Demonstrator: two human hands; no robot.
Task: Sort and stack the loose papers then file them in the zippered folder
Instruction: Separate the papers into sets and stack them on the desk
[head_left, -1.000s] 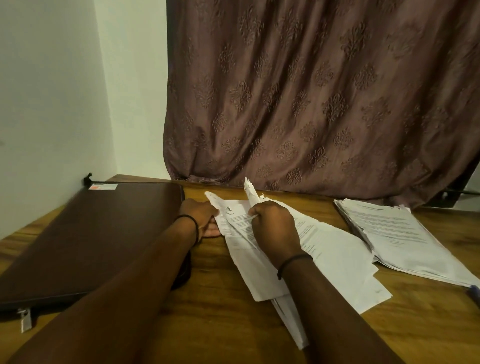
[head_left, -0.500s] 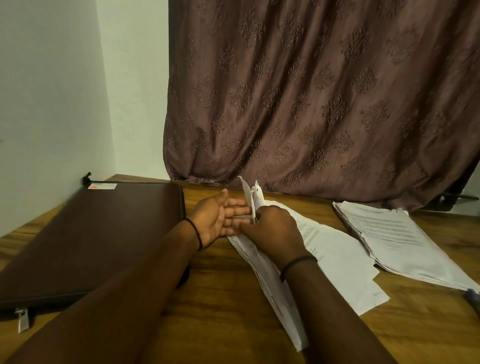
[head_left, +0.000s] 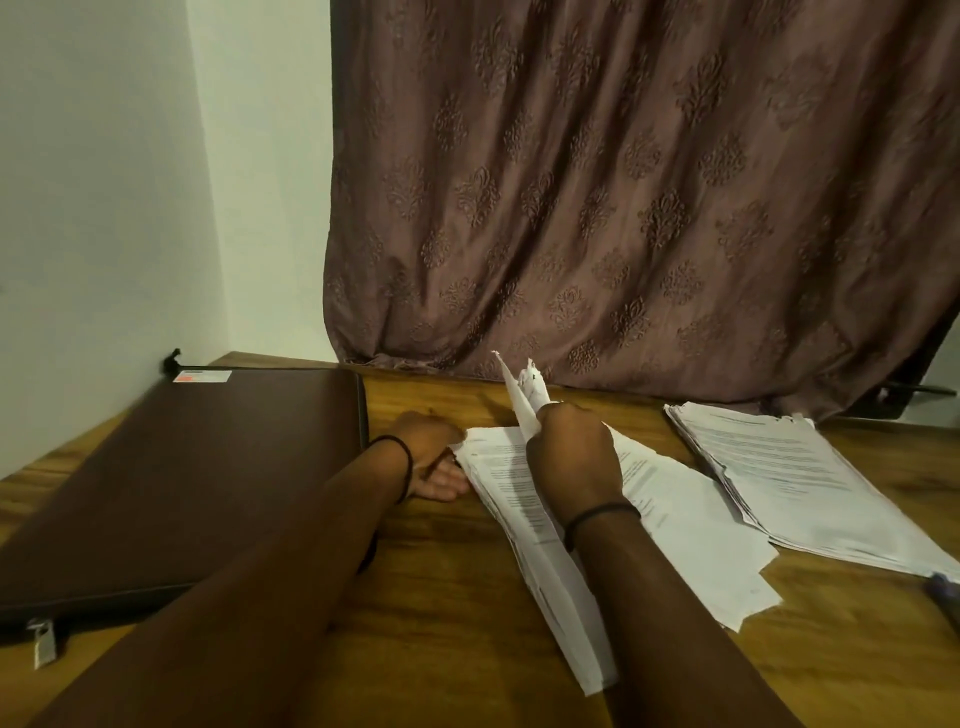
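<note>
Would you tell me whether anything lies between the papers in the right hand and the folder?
Only the left hand, lying on the table between the papers and the folder, which looks closed.

We see the dark brown zippered folder (head_left: 182, 483) lying closed at the left edge of the table (head_left: 441, 597), loose printed papers (head_left: 691, 525) fanned mid-table, one sheet (head_left: 524, 400) raised, and a neater stack (head_left: 789, 478) toward the right edge.
</note>
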